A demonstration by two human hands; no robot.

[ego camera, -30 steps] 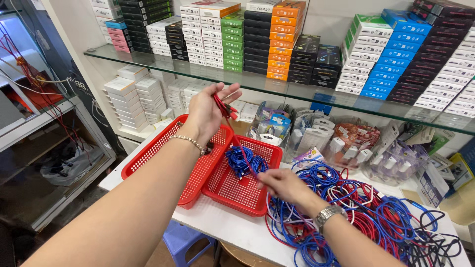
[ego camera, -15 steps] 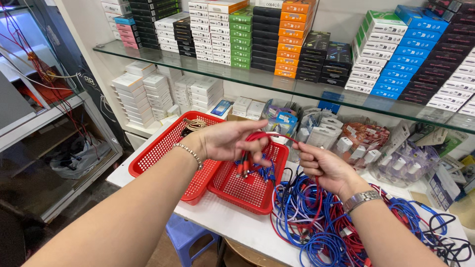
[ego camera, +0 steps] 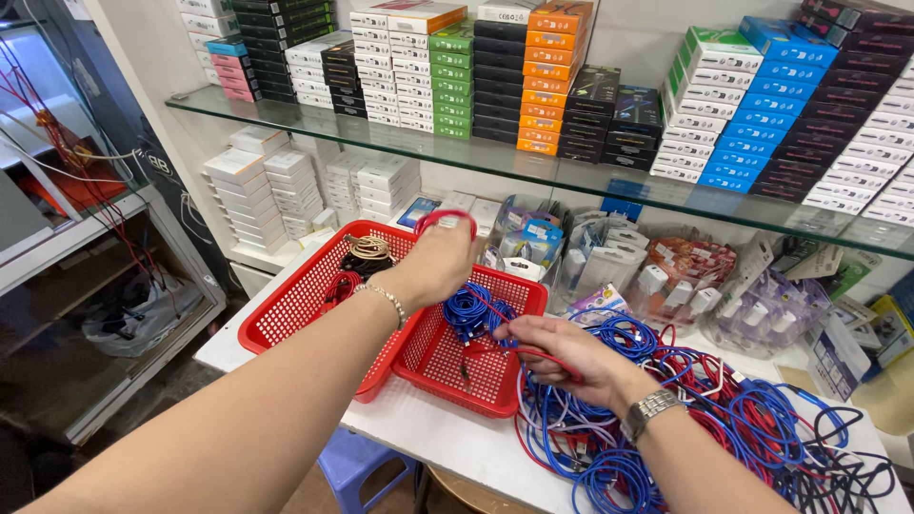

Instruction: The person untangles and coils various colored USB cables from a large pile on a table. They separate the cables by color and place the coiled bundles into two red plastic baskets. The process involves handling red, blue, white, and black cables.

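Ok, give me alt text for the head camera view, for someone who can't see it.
A person's left hand holds up a looped red cable over two red plastic baskets while the right hand pinches its other end above a tangled pile of blue and red cables on a white table. Stacked coloured boxes fill a glass shelf behind.

The left hand (ego camera: 443, 259) has lifted, now holding a red cable (ego camera: 445, 218) in a loop. The right hand (ego camera: 562, 357) moved down onto the cable pile (ego camera: 666, 419).
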